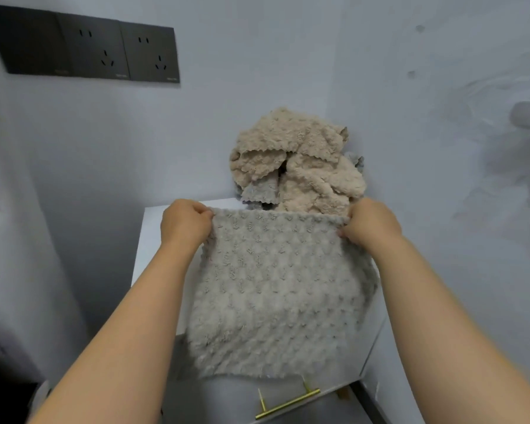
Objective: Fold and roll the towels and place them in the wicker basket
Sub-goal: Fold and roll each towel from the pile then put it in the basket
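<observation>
Grey nubbly towel [276, 289], both hands' fingers [344, 232] pinching.

Grey bobble-textured towel [276, 289]; beige towels [294, 160]; black sockets [86, 47]; brass handle [288, 403].

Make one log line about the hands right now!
left hand: grips grey towel corner | right hand: grips other corner | beige towel pile: behind, crumpled

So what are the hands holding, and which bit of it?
The grey bumpy fleece towel, held up and spread out. The left hand pinches its top left corner and the right hand pinches its top right corner.
</observation>
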A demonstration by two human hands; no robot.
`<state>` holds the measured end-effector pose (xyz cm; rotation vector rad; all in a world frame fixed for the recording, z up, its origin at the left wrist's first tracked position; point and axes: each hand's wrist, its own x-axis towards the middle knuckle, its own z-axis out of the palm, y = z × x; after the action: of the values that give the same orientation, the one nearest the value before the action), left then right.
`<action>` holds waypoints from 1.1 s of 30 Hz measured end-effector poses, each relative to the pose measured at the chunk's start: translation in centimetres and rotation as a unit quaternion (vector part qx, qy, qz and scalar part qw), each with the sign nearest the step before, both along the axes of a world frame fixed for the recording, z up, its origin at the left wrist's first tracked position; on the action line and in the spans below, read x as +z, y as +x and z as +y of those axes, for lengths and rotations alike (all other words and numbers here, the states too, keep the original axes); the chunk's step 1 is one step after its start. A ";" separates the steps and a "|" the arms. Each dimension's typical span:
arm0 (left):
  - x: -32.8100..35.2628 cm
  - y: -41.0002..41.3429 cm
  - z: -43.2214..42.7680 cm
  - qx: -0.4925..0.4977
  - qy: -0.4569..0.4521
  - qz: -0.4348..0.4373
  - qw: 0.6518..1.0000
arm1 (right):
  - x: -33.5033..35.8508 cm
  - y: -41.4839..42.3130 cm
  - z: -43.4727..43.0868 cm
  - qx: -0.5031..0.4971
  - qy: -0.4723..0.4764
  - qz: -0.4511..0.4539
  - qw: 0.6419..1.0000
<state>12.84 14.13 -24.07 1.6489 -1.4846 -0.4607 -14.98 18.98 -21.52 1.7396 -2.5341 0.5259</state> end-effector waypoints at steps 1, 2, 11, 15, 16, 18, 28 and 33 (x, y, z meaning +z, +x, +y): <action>-0.1 0.1 -0.2 -0.002 0.002 0.043 0.999 | -0.5 0.1 -0.5 -0.017 -0.026 -0.010 0.999; -0.3 0.2 -0.5 -0.010 0.008 0.096 0.995 | -0.9 0.1 -0.9 -0.029 -0.047 -0.020 0.998; -0.1 -1.1 -1.1 -0.029 0.002 0.379 0.925 | -2.3 0.4 -2.3 -0.024 -0.174 -0.127 0.976; -0.1 -1.2 -1.3 -0.032 -0.033 0.409 0.911 | -1.7 1.0 -1.9 0.001 -0.275 -0.159 0.948; -0.1 -1.2 -1.3 -0.037 -0.040 0.417 0.907 | -1.6 1.1 -1.8 0.011 -0.295 -0.160 0.942; -0.3 -1.1 -1.2 -0.047 -0.049 0.419 0.905 | -1.6 1.3 -1.7 0.025 -0.321 -0.147 0.935; -1.2 0.1 1.5 -0.125 0.035 0.469 0.874 | -1.8 1.6 0.1 0.077 -0.233 -0.175 0.954; 0.1 2.1 2.1 -0.118 0.047 0.483 0.866 | -2.0 1.8 2.7 0.066 -0.266 -0.186 0.943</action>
<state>14.93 16.24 -23.95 1.0014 -0.8767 -1.2871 -13.20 21.64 -23.54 1.7164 -2.1636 1.5113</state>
